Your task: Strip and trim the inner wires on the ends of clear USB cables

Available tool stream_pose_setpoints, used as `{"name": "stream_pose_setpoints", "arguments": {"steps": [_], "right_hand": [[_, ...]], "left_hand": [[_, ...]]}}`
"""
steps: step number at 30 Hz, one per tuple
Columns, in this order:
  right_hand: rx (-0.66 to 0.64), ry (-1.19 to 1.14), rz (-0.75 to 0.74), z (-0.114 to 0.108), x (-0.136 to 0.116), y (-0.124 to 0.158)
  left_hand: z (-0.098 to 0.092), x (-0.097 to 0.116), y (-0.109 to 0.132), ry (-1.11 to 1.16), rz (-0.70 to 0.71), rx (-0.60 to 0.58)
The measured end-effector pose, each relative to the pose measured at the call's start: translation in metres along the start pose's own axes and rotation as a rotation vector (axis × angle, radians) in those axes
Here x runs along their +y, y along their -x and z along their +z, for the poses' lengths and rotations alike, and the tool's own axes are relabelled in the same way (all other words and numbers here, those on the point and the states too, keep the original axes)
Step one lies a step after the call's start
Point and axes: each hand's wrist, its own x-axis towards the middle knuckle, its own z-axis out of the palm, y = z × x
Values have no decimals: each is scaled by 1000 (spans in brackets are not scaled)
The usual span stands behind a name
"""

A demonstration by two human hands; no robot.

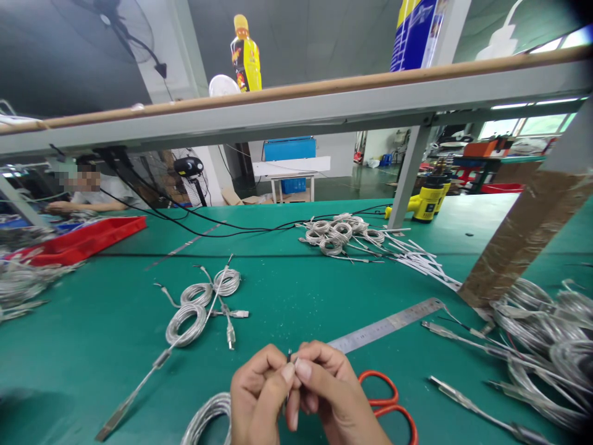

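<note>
My left hand (262,392) and my right hand (327,386) meet at the front middle of the table, fingertips pinched together. Between them is a small cable end (290,355) with a dark tip; the fingers cover most of it. A coiled clear-jacketed cable (206,420) lies just left of my left hand, partly out of view. Red-handled scissors (382,402) rest beside my right hand, their blades hidden by it. A steel ruler (389,324) lies slantwise beyond my right hand. Farther left are coiled USB cables (188,324) with their plugs on the mat.
More cable coils (551,346) are heaped at right by a taped post (507,247). At the back lie a coil pile (340,232), white tubes (421,259) and a yellow heat gun (426,201). A red tray (88,241) stands left, near another person (88,191). A shelf (287,111) crosses overhead.
</note>
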Motion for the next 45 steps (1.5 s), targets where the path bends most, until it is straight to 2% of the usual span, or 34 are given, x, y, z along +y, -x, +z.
{"name": "stream_pose_setpoints", "arguments": {"steps": [11,20,25,29,31,34,37,39,41,45], "right_hand": [[-20,9,-7,-4,5,-3],[-25,101,-16,-2,-2,-4],[26,270,-58,1,-16,-4],[8,393,5,0,-27,-6],[9,434,3,0,-30,-7],[35,498,-72,2,-30,-6],[50,666,-287,6,-28,0],[54,784,-443,9,-27,4],[57,821,-485,11,-25,6],[115,749,-449,12,-19,5]], "left_hand": [[2,3,2,-56,35,21],[-6,-8,-1,-128,140,-58],[-8,-7,-5,-156,167,-93],[-8,-5,-6,-232,217,-104],[-9,-4,-9,-258,192,-107],[-9,-4,-16,-227,70,-80],[-9,-1,-23,-199,-41,-49],[-8,1,-25,-221,-87,-84],[-7,2,-23,-244,-86,-118],[-12,-2,-15,-265,52,-157]]}}
